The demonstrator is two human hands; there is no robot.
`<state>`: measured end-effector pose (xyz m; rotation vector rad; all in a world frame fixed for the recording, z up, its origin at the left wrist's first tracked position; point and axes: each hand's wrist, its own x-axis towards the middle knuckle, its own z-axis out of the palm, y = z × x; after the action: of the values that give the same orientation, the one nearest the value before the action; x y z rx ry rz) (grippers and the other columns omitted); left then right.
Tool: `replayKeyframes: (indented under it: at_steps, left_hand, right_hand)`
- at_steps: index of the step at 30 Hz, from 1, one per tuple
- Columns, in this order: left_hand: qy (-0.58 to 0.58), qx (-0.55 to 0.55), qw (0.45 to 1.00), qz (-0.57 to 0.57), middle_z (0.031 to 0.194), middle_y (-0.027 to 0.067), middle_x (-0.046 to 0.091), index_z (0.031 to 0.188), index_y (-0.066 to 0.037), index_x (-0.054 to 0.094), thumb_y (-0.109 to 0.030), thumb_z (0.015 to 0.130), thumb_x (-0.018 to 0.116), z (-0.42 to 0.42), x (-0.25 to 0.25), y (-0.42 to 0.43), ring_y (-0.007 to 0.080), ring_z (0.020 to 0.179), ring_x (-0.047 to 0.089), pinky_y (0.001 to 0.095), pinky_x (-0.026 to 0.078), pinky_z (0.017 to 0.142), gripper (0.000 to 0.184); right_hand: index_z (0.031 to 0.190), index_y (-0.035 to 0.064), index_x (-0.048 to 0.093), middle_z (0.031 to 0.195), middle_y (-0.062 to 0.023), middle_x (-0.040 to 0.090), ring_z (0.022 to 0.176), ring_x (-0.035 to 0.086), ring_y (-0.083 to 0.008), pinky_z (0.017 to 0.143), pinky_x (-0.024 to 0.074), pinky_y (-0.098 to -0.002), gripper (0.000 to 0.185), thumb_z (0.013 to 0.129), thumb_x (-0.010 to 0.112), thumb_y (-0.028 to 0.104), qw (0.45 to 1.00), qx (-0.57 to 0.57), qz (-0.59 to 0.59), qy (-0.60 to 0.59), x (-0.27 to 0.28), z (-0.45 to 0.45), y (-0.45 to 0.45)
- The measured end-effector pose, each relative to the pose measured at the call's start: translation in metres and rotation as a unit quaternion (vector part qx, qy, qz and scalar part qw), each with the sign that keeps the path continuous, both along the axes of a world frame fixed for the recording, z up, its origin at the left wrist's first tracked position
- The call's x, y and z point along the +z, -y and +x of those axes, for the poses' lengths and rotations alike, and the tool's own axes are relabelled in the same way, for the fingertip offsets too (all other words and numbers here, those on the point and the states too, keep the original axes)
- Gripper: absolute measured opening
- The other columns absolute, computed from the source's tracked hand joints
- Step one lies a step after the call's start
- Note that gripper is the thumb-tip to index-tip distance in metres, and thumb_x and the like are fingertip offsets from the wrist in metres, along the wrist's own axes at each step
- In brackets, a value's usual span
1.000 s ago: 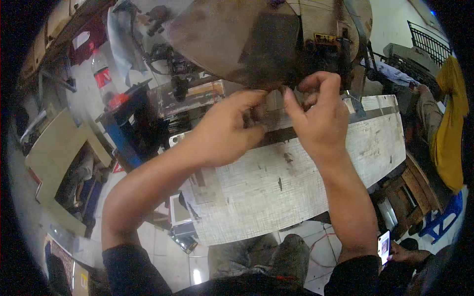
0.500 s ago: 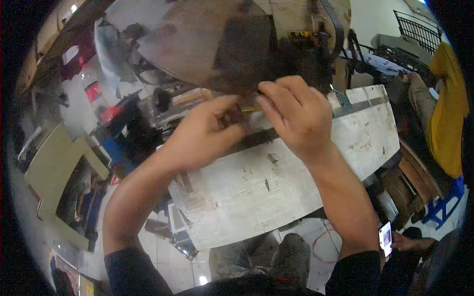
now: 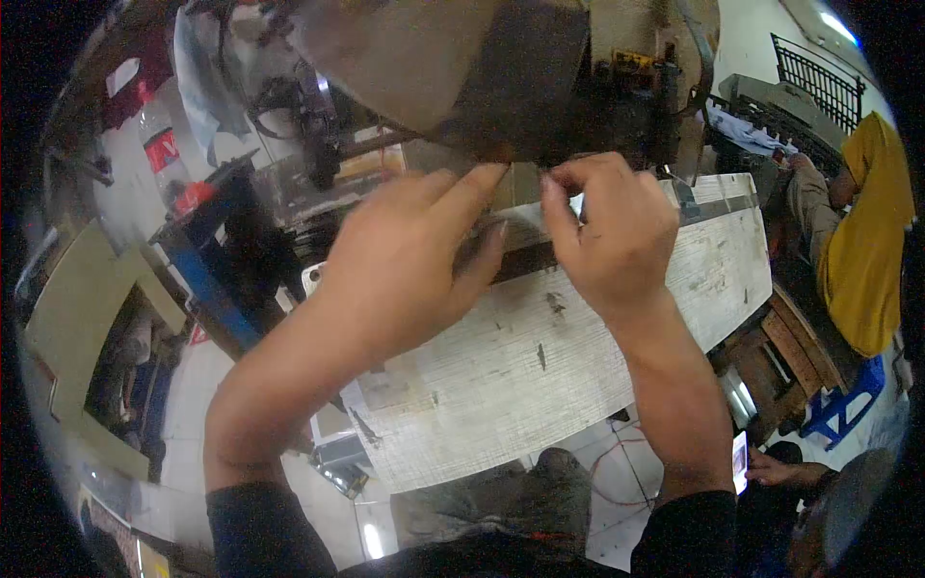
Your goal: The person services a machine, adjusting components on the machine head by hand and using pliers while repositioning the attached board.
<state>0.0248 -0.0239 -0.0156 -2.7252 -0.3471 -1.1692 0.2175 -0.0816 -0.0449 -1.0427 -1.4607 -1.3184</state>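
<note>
My left hand (image 3: 414,250) is over the back edge of a worn white board (image 3: 511,376), its thumb apart from the other fingers and nothing visible between them. To its right, my right hand (image 3: 617,226) is closed in a pinch; whatever its fingertips hold is too small and dark to name. Both hands are close to a dark strip (image 3: 528,260) along the board's back edge. Just beyond the fingertips hangs a large brown, dark-patched rounded panel (image 3: 414,58), blurred at its lower edge.
A bottle with a red label (image 3: 162,149) stands at the upper left, above a beige cut-out panel (image 3: 72,308). On the right are a yellow cloth (image 3: 867,250), a blue stool (image 3: 843,405) and wooden pieces (image 3: 785,356). Another person's hand (image 3: 776,470) holds a phone (image 3: 740,462) at the lower right.
The view has shifted. My left hand's thumb and fingers have spread wider apart, while my right hand stays pinched near the panel's lower edge.
</note>
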Motion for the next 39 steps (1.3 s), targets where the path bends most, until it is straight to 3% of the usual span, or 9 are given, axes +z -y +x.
replayKeyframes:
  at_steps: [2,4,9,15,21,24,27,29,39]
  left_hand:
    - [0.002,0.036,0.997,0.063,0.095,0.0181,0.066,0.125,0.001,0.055,-0.017,0.080,0.073,-0.006,-0.001,-0.004,0.0335,0.090,0.064,0.0417,0.050,0.084,0.051]
    - [-0.017,0.060,0.976,0.210,0.094,0.0133,0.066,0.127,-0.005,0.057,-0.023,0.079,0.073,-0.009,0.001,-0.010,0.0300,0.089,0.064,0.0406,0.051,0.079,0.053]
    - [-0.054,0.049,0.973,0.221,0.091,0.0081,0.062,0.128,-0.009,0.057,-0.026,0.077,0.072,-0.005,0.000,-0.015,0.0271,0.085,0.062,0.0394,0.050,0.075,0.056]
    - [-0.048,0.011,0.973,0.224,0.092,0.0071,0.058,0.127,-0.009,0.058,-0.027,0.076,0.073,-0.002,-0.005,-0.021,0.0264,0.084,0.059,0.0387,0.049,0.074,0.056]
    - [-0.042,0.017,0.976,0.212,0.093,0.0075,0.058,0.124,-0.009,0.059,-0.028,0.075,0.073,-0.004,-0.007,-0.021,0.0263,0.084,0.059,0.0385,0.048,0.071,0.054]
    - [-0.031,0.014,0.977,0.209,0.093,0.0071,0.058,0.123,-0.008,0.059,-0.027,0.074,0.074,-0.006,-0.008,-0.020,0.0260,0.083,0.059,0.0380,0.048,0.070,0.054]
    - [-0.018,0.010,0.978,0.208,0.092,0.0065,0.058,0.121,-0.007,0.059,-0.026,0.074,0.074,-0.006,-0.009,-0.023,0.0249,0.082,0.058,0.0373,0.047,0.069,0.053]
    - [-0.011,0.005,0.979,0.206,0.092,0.0061,0.057,0.120,-0.007,0.059,-0.026,0.073,0.074,-0.007,-0.010,-0.024,0.0242,0.082,0.058,0.0370,0.047,0.069,0.053]
    - [0.034,0.007,0.988,0.150,0.083,0.0107,0.060,0.113,-0.005,0.061,-0.022,0.077,0.072,-0.006,-0.010,-0.026,0.0309,0.076,0.061,0.0400,0.050,0.066,0.040]
  right_hand:
    - [0.082,0.0086,0.057,0.076,-0.0037,0.060,0.064,0.059,-0.0225,0.056,0.0414,-0.0345,0.017,0.077,0.072,0.012,1.000,0.002,0.003,-0.003,-0.002,-0.001,0.000]
    - [0.082,0.0082,0.057,0.077,-0.0042,0.061,0.064,0.059,-0.0234,0.055,0.0420,-0.0348,0.017,0.077,0.072,0.012,1.000,-0.002,-0.008,-0.017,-0.004,-0.003,0.000]
    - [0.085,0.0064,0.057,0.078,-0.0079,0.063,0.063,0.061,-0.0282,0.056,0.0461,-0.0380,0.016,0.079,0.072,0.010,0.997,0.009,-0.030,-0.069,-0.008,-0.005,-0.003]
    - [0.090,0.0018,0.055,0.077,-0.0149,0.064,0.066,0.065,-0.0329,0.059,0.0508,-0.0398,0.016,0.084,0.068,0.009,0.965,0.093,-0.095,-0.227,-0.012,-0.009,-0.003]
    - [0.093,-0.0013,0.053,0.075,-0.0150,0.064,0.063,0.065,-0.0227,0.058,0.0495,-0.0342,0.016,0.088,0.065,0.008,0.912,0.204,-0.147,-0.325,-0.017,-0.003,-0.006]
    - [0.095,-0.0010,0.052,0.071,-0.0107,0.061,0.059,0.061,-0.0159,0.054,0.0471,-0.0303,0.015,0.091,0.063,0.009,0.911,0.219,-0.142,-0.318,-0.015,-0.005,-0.005]
    - [0.096,0.0004,0.051,0.068,-0.0050,0.057,0.057,0.056,-0.0102,0.051,0.0438,-0.0261,0.014,0.094,0.060,0.010,0.868,0.265,-0.179,-0.379,-0.012,-0.006,-0.001]
    - [0.098,0.0030,0.048,0.075,-0.0019,0.053,0.063,0.050,-0.0067,0.058,0.0416,-0.0206,0.009,0.098,0.054,0.009,0.866,0.236,-0.181,-0.402,-0.011,-0.003,0.004]
    - [0.101,-0.0031,0.050,0.077,-0.0068,0.059,0.060,0.056,-0.0084,0.055,0.0472,-0.0226,0.016,0.095,0.060,0.009,0.886,0.287,-0.090,-0.354,-0.011,-0.002,-0.001]
